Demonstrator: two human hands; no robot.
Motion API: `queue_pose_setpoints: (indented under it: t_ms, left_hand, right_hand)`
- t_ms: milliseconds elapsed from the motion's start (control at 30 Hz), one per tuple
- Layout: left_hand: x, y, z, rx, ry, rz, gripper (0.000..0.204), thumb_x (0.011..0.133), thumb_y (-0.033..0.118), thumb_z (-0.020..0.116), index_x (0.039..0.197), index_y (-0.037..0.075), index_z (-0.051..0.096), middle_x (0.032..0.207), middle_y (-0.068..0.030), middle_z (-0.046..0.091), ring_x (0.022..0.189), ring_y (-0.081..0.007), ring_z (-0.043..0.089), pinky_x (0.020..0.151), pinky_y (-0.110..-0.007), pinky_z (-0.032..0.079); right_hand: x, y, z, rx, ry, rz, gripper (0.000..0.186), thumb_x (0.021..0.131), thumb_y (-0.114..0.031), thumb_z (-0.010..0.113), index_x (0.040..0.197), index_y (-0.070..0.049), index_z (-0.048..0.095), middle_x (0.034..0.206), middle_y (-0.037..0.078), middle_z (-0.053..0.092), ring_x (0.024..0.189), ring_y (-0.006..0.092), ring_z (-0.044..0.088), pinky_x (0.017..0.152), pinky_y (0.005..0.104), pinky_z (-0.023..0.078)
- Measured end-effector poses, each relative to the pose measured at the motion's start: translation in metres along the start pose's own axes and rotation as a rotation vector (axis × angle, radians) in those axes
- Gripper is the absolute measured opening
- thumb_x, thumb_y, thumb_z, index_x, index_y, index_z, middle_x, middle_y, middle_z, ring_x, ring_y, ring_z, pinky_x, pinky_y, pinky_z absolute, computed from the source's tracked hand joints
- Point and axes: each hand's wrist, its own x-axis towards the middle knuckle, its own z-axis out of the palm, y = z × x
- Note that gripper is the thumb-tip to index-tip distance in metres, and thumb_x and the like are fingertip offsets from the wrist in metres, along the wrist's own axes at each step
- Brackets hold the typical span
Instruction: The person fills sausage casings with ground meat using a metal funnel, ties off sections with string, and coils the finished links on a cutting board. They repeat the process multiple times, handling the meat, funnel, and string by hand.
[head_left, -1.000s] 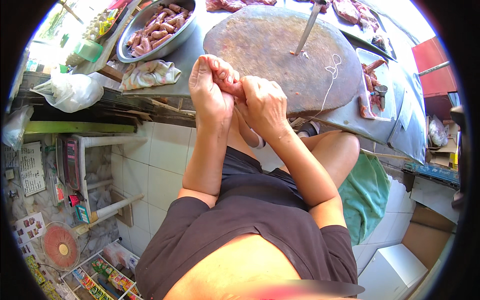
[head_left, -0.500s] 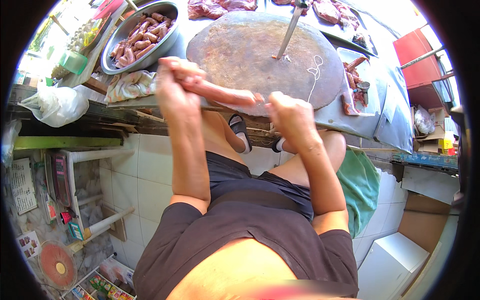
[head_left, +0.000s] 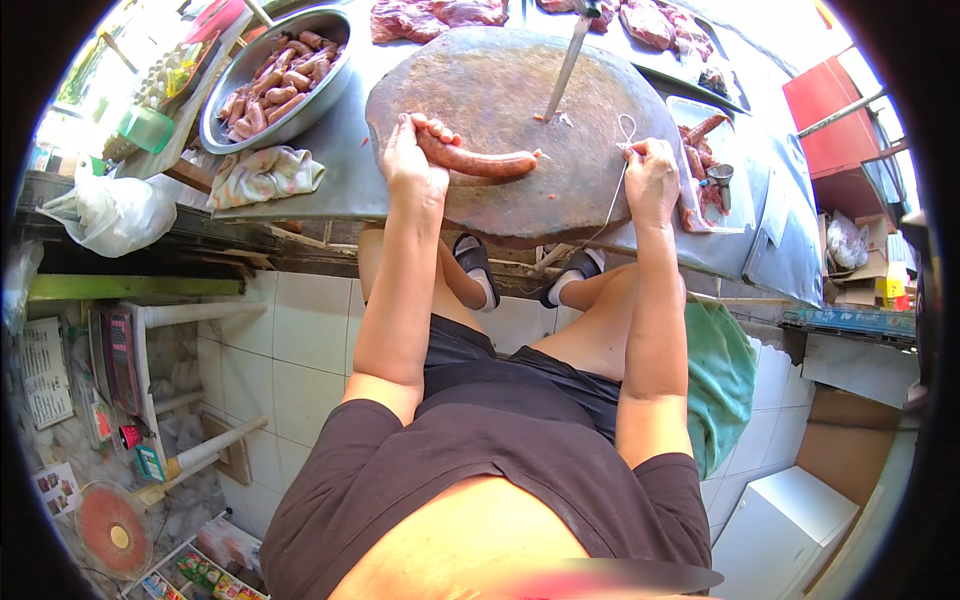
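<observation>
There is one view, worn on the person's head and facing steeply down over their chest, lap and feet. It sits close: both forearms rise from the lower edge to the round block [head_left: 520, 110] near the top. The fisheye bends the counter [head_left: 340, 180] and the tiled floor [head_left: 290, 350] toward a dark round rim

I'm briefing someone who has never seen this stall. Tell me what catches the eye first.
The reddish sausage lying on the round wooden chopping block, its end gripped by the left hand. The right hand at the block's right edge holds white string. A knife stands stuck in the block, and a metal bowl of more sausages sits to the upper left.
</observation>
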Motion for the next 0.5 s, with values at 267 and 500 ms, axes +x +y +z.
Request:
queue_pose_setpoints:
  t_ms: [267,500]
  left_hand:
    - [-0.016,0.005,0.007,1.3,0.096,0.882,0.04,0.107,0.024,0.053,0.135,-0.005,0.056,0.125,-0.0209,0.065,0.114,-0.0315,0.065,0.101,-0.04,0.051]
    - [-0.101,-0.022,0.064,0.821,-0.789,0.207,0.058,0.092,0.003,0.071,0.145,0.0,0.05,0.134,-0.014,0.058,0.123,-0.0187,0.055,0.107,-0.034,0.044]
  right_hand:
    - [-0.016,-0.039,-0.04,0.809,-0.141,0.249,0.012,0.09,-0.005,0.073,0.097,0.003,0.075,0.088,0.01,0.076,0.083,0.015,0.07,0.081,0.0289,0.053]
    - [-0.034,-0.084,-0.081,1.46,-0.403,0.379,0.012,0.092,-0.002,0.068,0.098,0.009,0.07,0.091,0.017,0.074,0.086,0.0207,0.07,0.086,0.0324,0.055]
